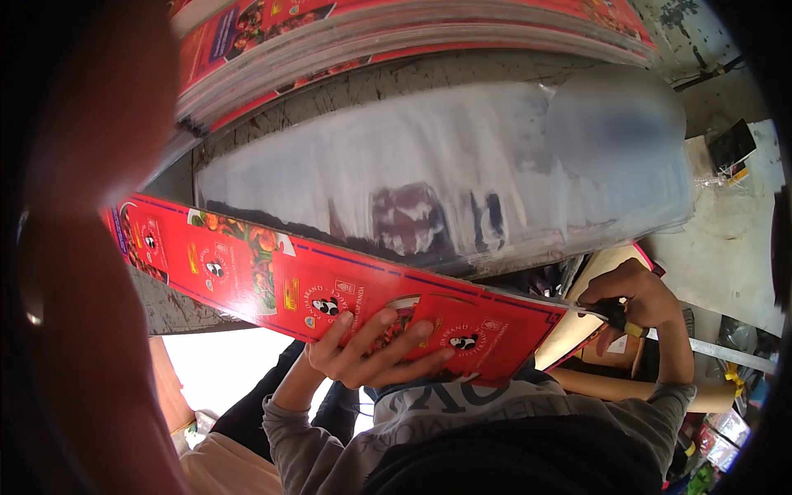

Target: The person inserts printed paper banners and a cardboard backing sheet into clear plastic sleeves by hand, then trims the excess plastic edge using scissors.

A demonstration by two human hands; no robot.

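A long red printed sheet (396, 318), with panda logos and food pictures, slants across the front of me. My left hand (367, 351) comes over its near edge, fingers spread across the printed face, holding it; the thumb is hidden. At the right corner of the sheet, my right hand (635, 301) has its fingers wrapped round a black-and-yellow tool (631, 326). Those fingers hide much of the tool, so its exact kind does not show. Beyond the sheet lies a pile of clear plastic film (454, 157), shiny and wrinkled.
Stacked red printed sheets (412, 41) lie at the back of the worn grey table (305, 82). A metal ruler-like strip (718, 353) extends at the right, above mixed clutter. A pale panel (734, 247) lies beyond it. A large blurred shape blocks the left side.
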